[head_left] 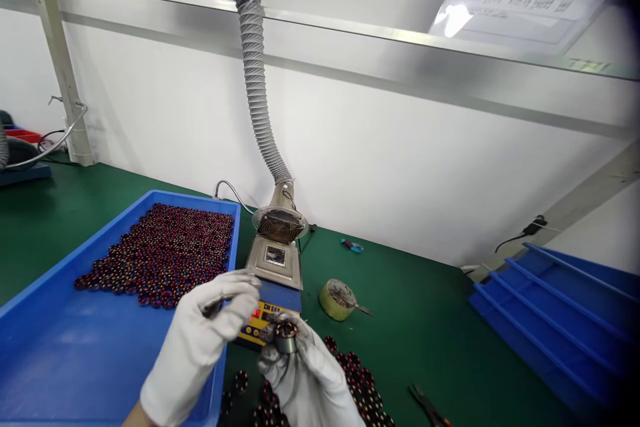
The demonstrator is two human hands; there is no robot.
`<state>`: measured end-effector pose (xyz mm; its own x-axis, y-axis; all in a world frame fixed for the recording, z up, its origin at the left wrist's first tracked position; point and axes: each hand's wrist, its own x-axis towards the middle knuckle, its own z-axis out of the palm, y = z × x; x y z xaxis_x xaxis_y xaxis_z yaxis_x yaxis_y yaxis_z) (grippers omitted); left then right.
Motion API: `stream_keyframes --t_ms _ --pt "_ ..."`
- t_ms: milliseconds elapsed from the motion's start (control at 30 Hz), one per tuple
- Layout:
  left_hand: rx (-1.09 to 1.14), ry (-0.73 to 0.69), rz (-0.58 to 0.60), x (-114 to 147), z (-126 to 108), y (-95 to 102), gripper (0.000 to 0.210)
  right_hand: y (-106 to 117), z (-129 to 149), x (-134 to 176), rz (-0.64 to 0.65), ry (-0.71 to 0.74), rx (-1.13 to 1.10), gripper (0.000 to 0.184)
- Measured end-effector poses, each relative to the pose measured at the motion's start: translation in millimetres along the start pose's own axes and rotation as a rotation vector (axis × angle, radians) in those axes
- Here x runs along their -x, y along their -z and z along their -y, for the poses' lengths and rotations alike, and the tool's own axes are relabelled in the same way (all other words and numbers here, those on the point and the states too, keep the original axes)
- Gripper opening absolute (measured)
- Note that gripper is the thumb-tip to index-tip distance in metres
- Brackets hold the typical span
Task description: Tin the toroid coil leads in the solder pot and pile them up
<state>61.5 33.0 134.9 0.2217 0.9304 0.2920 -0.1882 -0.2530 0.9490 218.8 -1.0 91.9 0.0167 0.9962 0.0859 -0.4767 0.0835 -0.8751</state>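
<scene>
Ring [286, 340] sits pinched in the right hand [315, 370], opening upward, above the tabletop [415, 320] toward its near edge; the left hand [203, 327] curls just left of it, whether pinching anything I cannot tell.

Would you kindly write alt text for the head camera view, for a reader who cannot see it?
A person's gloved right hand holds a small ring over a green workbench, the gloved left hand raised beside it. Beyond them stands a small machine below a grey hose. On the left, a blue tray holds many dark rings.
</scene>
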Motion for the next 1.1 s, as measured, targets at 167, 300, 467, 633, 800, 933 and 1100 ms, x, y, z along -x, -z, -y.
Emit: stream_keyframes --t_ms 167,300,467,633,800,933,1100 --pt "-0.015 0.072 0.241 0.2 -5.6 -10.1 0.019 -3.9 -6.3 9.1 -0.069 0.145 0.021 0.039" --pt "0.218 0.098 0.129 3.9 -0.7 -18.4 0.014 0.0 -11.1 6.8 -0.025 0.138 0.069 0.041" --pt "0.212 0.128 -0.052 6.1 -7.2 -8.8 0.009 4.3 -1.9 -2.0 0.077 0.078 0.087 0.039" --pt "-0.021 0.047 0.247 5.6 -7.8 -10.5 0.023 10.7 7.4 -6.8 0.073 0.118 0.248 0.035" --pt "0.199 -0.069 0.076 11.2 6.7 -6.6 0.024 4.0 -0.9 0.0 -0.186 0.409 0.341 0.028" --pt "0.179 0.141 0.036 5.6 0.7 -5.5 0.022 -8.8 -11.9 10.8 -0.381 0.786 0.55 0.024" --pt "0.266 0.239 0.347 1.7 -2.3 -26.8 0.023 -19.1 -20.5 17.1 -0.437 1.213 1.009 0.035"
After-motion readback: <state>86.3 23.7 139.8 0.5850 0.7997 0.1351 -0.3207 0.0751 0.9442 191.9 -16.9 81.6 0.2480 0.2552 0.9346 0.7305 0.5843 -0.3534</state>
